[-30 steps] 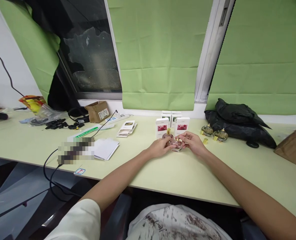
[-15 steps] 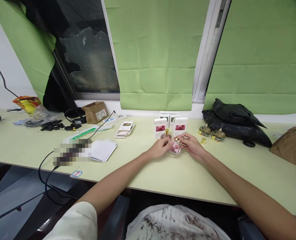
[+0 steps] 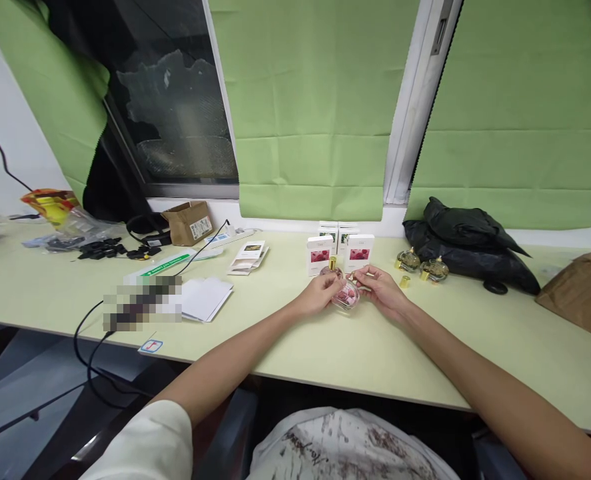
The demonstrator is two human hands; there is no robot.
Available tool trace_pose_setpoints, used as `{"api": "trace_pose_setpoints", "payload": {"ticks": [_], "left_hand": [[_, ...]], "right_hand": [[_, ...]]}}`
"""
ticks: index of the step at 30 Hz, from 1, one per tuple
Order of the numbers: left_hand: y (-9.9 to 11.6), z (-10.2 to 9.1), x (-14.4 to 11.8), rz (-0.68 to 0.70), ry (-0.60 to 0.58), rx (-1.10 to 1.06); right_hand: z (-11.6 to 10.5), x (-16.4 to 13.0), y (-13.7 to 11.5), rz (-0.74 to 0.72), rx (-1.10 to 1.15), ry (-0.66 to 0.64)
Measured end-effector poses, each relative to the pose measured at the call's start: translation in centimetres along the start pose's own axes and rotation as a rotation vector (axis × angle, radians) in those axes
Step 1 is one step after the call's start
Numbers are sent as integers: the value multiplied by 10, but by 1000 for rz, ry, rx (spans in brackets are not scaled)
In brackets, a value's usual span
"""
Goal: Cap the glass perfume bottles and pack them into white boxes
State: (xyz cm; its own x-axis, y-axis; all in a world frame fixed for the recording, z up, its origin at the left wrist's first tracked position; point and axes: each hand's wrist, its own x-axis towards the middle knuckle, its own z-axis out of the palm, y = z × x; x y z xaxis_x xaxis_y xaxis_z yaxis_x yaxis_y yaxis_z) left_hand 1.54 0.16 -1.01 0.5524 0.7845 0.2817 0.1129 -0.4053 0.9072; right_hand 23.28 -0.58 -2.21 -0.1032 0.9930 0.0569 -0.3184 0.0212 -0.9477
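Note:
A round, clear perfume bottle point(image 3: 346, 297) with pink flowers in it is held tilted just over the table, between both hands. My left hand point(image 3: 321, 293) closes on its left side. At its gold neck, the fingertips of my right hand point(image 3: 376, 283) are pinched together; whether they grip the neck or a small part on it is hidden. Behind my left hand stands a second bottle with a gold cap point(image 3: 332, 263), partly covered. Two white boxes with pink flower pictures, a left box point(image 3: 320, 255) and a right box point(image 3: 359, 251), stand just beyond.
Two gold-topped bottles point(image 3: 434, 269) and a loose gold cap point(image 3: 404, 282) lie to the right, before black plastic bags point(image 3: 470, 247). Brown cardboard point(image 3: 582, 290) sits far right. Leftward are folded cards point(image 3: 248, 258), white papers point(image 3: 208, 298), a cable and a small carton point(image 3: 188, 223).
The bottle has turned slightly in my hands, its flower side showing at a different tilt. Both hands stay in nearly the same place.

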Motion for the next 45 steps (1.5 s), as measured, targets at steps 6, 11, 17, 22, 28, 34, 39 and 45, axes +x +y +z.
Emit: {"api": "trace_pose_setpoints", "payload": {"ticks": [6, 11, 17, 22, 28, 34, 39, 45], "left_hand": [[-1, -1, -1, -9, -10, 26], [-1, -1, 0, -36, -8, 2], [-4, 0, 2, -67, -5, -18], [-3, -1, -1, 7, 4, 102], [1, -4, -7, 48, 12, 331], [-2, -8, -6, 81, -2, 394], [-6, -13, -4, 120, 4, 385], [-6, -14, -3, 124, -44, 426]], "right_hand": [[1, 0, 0, 19, 1, 9], [1, -1, -2, 25, 7, 6], [0, -2, -2, 0, -41, -8], [-3, -2, -6, -131, -233, -55], [0, -10, -16, -333, -506, -93], [8, -21, -23, -475, -682, -74], [14, -25, -26, -621, -868, -115], [18, -20, -23, -641, -948, -140]]}}
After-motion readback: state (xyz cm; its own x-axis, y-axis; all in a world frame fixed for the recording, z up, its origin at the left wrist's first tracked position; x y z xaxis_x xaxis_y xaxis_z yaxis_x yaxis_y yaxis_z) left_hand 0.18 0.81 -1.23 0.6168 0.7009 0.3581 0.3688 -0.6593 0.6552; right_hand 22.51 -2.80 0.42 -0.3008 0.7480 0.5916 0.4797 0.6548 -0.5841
